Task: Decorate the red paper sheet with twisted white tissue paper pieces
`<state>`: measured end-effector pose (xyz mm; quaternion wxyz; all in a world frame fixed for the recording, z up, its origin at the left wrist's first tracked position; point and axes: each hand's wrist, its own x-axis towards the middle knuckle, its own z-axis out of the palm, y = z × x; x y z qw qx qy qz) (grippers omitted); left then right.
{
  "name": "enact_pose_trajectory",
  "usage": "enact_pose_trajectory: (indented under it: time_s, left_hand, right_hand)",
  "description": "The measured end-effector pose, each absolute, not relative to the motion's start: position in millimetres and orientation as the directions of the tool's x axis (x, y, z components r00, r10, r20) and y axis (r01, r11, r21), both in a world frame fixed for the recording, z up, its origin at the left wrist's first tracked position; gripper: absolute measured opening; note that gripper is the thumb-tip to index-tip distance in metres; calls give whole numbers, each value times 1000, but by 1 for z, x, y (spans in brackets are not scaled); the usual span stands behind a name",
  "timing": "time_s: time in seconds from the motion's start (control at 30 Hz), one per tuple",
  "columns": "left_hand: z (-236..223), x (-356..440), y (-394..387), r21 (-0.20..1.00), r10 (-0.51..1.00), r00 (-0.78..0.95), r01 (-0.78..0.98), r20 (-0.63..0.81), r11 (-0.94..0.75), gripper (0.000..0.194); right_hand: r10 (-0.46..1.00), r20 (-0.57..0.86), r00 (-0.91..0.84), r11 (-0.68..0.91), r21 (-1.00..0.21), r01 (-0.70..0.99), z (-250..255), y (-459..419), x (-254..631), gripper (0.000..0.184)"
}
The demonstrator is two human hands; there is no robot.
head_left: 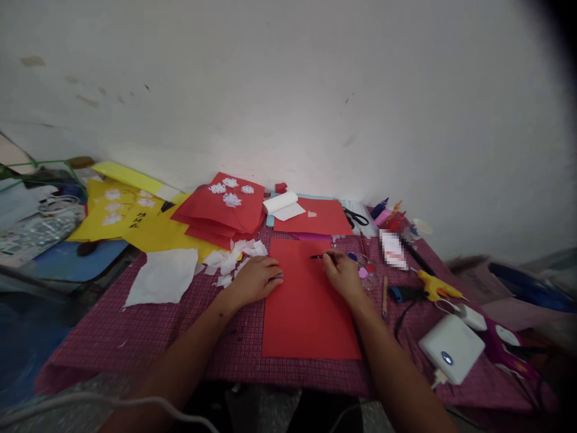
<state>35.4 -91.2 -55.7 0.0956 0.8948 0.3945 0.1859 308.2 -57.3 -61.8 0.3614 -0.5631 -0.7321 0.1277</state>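
A blank red sheet of paper (311, 319) lies flat on the table. My right hand (341, 273) is over its upper right part, closed on a thin dark pen (317, 257) whose tip points left; whether it is a brush pen cannot be told. At the sheet's left edge rests my left hand (256, 279), fingers bent and together. A small greyish thing (276, 276) shows at these fingertips, too small to name. Torn white paper pieces (224, 262) lie just beyond the left hand. To the right of the right hand is a round paint palette (363, 273).
Red cards with white flowers (232, 216), a yellow card (130, 207) and a white tissue sheet (162, 276) lie left. A tissue roll (282, 202) and scissors (356, 216) are behind. A yellow glue gun (435, 287), a pencil (384, 296) and a white power bank (452, 349) lie right.
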Motion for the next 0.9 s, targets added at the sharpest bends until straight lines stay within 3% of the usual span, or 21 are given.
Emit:
enact_pose_trajectory:
  time_s: [0.27,0.5,0.9]
  left_hand:
    - [-57,36,-90,311,750,609,682,260,-661,26]
    - [-57,36,-91,302,749,607,685,266,-663,27]
    - [-56,35,-92,318,753,600,683,271,-658,27]
  right_hand:
    - [896,435,-86,372,-634,678,-49,-71,306,23]
    - [877,398,-268,471,-602,645,-44,-76,301,21]
    - [874,387,-293,482,-611,629,-45,-78,298,19]
